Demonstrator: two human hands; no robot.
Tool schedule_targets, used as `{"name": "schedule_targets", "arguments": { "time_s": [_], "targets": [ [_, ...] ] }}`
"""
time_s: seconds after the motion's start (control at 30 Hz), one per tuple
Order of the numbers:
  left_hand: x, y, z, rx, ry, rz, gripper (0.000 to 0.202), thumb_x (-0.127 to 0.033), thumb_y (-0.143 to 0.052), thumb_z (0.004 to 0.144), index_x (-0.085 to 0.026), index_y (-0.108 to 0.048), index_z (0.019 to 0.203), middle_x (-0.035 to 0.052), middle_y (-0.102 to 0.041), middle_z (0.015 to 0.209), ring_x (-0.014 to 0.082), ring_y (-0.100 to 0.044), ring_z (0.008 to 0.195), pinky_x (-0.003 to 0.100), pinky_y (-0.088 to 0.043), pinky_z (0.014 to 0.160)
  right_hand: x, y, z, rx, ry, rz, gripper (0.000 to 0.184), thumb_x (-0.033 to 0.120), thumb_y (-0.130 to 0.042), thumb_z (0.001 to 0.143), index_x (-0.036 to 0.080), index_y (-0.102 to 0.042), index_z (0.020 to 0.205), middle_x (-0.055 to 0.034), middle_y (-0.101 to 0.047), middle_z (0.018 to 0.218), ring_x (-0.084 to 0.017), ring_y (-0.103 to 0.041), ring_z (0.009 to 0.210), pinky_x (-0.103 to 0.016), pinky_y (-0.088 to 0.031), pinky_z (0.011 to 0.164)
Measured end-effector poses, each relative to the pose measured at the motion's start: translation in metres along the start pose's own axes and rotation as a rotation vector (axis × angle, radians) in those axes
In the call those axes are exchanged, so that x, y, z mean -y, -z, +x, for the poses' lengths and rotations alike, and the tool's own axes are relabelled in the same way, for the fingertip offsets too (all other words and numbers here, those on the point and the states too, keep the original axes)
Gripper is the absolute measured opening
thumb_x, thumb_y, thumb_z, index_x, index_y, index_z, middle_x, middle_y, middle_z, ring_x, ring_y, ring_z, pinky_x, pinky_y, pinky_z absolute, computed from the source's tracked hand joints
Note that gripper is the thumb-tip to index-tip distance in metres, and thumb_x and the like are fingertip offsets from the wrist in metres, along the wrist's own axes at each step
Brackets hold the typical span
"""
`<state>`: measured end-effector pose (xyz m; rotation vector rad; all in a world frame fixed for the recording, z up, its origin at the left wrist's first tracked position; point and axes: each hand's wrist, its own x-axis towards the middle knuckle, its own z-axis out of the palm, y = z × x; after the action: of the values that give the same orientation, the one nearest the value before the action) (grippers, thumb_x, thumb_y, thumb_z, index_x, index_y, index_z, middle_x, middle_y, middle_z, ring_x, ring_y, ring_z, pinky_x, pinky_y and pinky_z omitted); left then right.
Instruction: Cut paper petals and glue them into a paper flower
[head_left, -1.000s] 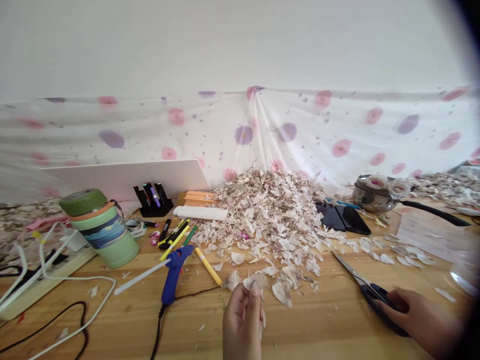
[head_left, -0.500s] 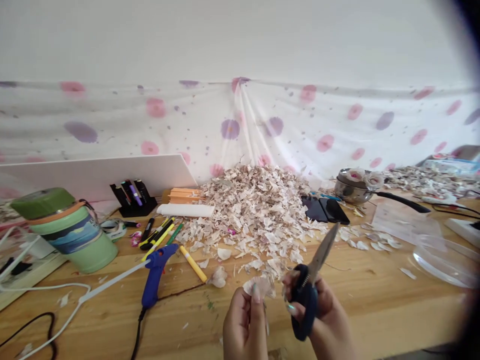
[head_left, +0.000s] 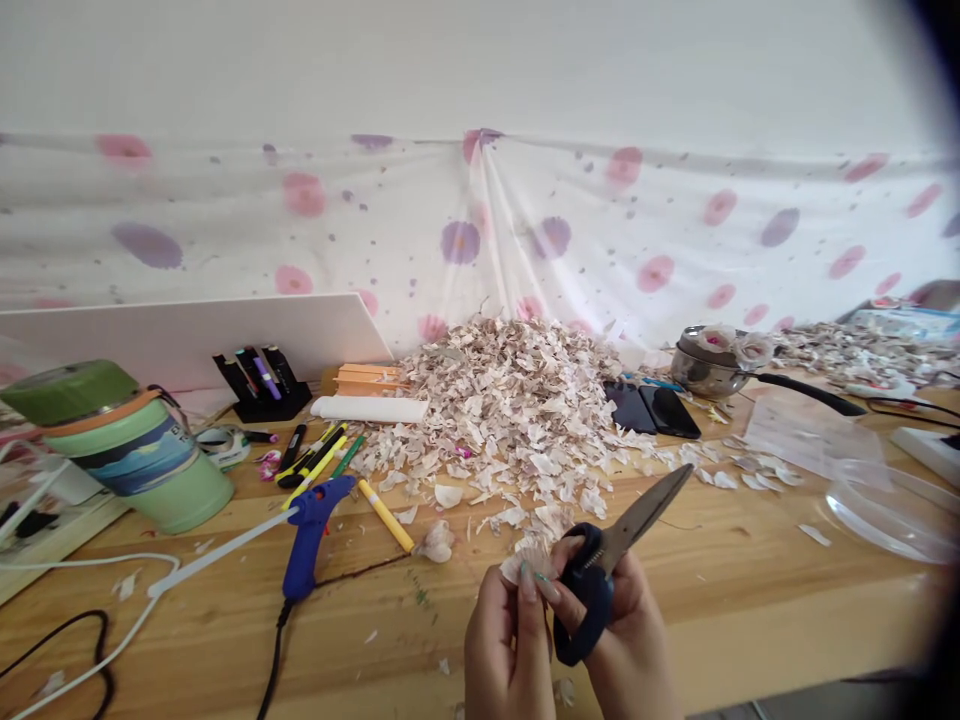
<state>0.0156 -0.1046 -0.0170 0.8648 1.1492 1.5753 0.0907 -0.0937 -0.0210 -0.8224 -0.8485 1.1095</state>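
Observation:
Near the front edge of the table, my left hand (head_left: 506,635) pinches a thin, pale, papery petal-like piece (head_left: 529,562). Close against it, my right hand (head_left: 626,630) grips a pair of scissors (head_left: 600,565) with dark blue handles, the blades closed and pointing up and to the right. The thumb of my right hand touches the pale piece beside my left fingertips. Beyond both hands rises a big heap of dry, pale, papery flakes (head_left: 510,400). To the left lie a small papery bulb-shaped bundle (head_left: 437,541) and a yellow marker (head_left: 386,517).
A blue glue gun (head_left: 311,540) with a white glue stick lies left, its cord running forward. Farther left stands a green insulated jar (head_left: 142,460). Two phones (head_left: 652,410), a small saucepan (head_left: 712,370) and a clear plastic dish (head_left: 892,515) are on the right.
My right hand with the scissors has moved left to meet my left hand, and its thumb now touches the pale piece. The scissors have tilted farther right.

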Motion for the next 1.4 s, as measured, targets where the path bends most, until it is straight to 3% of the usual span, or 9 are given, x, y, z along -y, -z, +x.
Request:
{"name": "schedule_targets", "arguments": {
  "time_s": [0.23, 0.43, 0.53, 0.77, 1.1, 1.33, 1.4],
  "targets": [
    [0.009, 0.000, -0.002, -0.036, -0.130, 0.045, 0.039, -0.057, -0.056, 0.084, -0.019, -0.066, 0.083, 0.0070, -0.071, 0.082, 0.0194, -0.066, 0.077, 0.024, -0.052, 0.071, -0.005, 0.001, -0.002, 0.005, -0.051, -0.020, 0.034, 0.026, -0.080, 0.075, 0.024, -0.052, 0.094, 0.0013, -0.065, 0.084, -0.013, -0.064, 0.074, -0.021, -0.055, 0.068],
    [0.015, 0.009, 0.002, 0.000, -0.418, 0.383, 0.024, -0.041, -0.047, 0.093, -0.025, -0.065, 0.087, 0.0000, -0.064, 0.070, 0.0131, -0.058, 0.061, 0.021, -0.043, 0.059, -0.007, -0.004, -0.006, -0.106, -0.025, 0.019, 0.032, 0.028, -0.080, 0.075, 0.026, -0.054, 0.094, 0.0030, -0.063, 0.084, -0.013, -0.063, 0.075, -0.025, -0.055, 0.073],
    [0.012, 0.014, 0.006, 0.028, -0.511, 0.467, 0.020, -0.031, -0.047, 0.094, -0.025, -0.064, 0.086, -0.0013, -0.059, 0.068, 0.0127, -0.055, 0.061, 0.022, -0.040, 0.059, -0.008, -0.003, -0.005, -0.060, -0.018, -0.006, 0.028, 0.025, -0.079, 0.076, 0.026, -0.057, 0.093, 0.0025, -0.063, 0.083, -0.013, -0.062, 0.076, -0.023, -0.054, 0.070],
    [-0.004, 0.023, 0.015, 0.161, -0.407, 0.346, 0.011, -0.033, -0.058, 0.088, -0.024, -0.065, 0.089, -0.0004, -0.062, 0.074, 0.0135, -0.056, 0.066, 0.020, -0.043, 0.056, -0.009, 0.005, -0.003, -0.036, 0.061, -0.055, 0.027, 0.021, -0.078, 0.076, 0.027, -0.059, 0.095, 0.0030, -0.065, 0.085, -0.012, -0.063, 0.078, -0.021, -0.054, 0.072],
    [0.001, 0.011, 0.009, 0.035, -0.505, 0.364, 0.009, -0.025, -0.057, 0.089, -0.024, -0.066, 0.090, 0.0019, -0.063, 0.077, 0.0143, -0.057, 0.067, 0.022, -0.043, 0.057, -0.011, -0.008, -0.003, -0.157, -0.014, 0.001, 0.031, 0.027, -0.078, 0.077, 0.024, -0.054, 0.096, 0.0015, -0.063, 0.085, -0.014, -0.064, 0.076, -0.023, -0.057, 0.066],
    [-0.005, 0.009, 0.009, 0.004, -0.484, 0.370, 0.012, -0.029, -0.056, 0.089, -0.023, -0.065, 0.084, 0.0032, -0.064, 0.077, 0.0152, -0.058, 0.068, 0.021, -0.043, 0.055, -0.007, -0.009, -0.003, -0.171, -0.001, -0.018, 0.031, 0.029, -0.078, 0.076, 0.024, -0.055, 0.095, 0.0009, -0.063, 0.085, -0.014, -0.062, 0.076, -0.022, -0.054, 0.065],
    [-0.008, 0.007, 0.009, -0.020, -0.402, 0.286, 0.013, -0.033, -0.060, 0.087, -0.022, -0.065, 0.086, 0.0029, -0.064, 0.079, 0.0148, -0.059, 0.070, 0.021, -0.045, 0.060, -0.007, -0.006, -0.005, -0.173, -0.018, 0.006, 0.032, 0.032, -0.079, 0.075, 0.024, -0.055, 0.095, 0.0012, -0.063, 0.084, -0.013, -0.060, 0.074, -0.021, -0.052, 0.066]
  ]
}}
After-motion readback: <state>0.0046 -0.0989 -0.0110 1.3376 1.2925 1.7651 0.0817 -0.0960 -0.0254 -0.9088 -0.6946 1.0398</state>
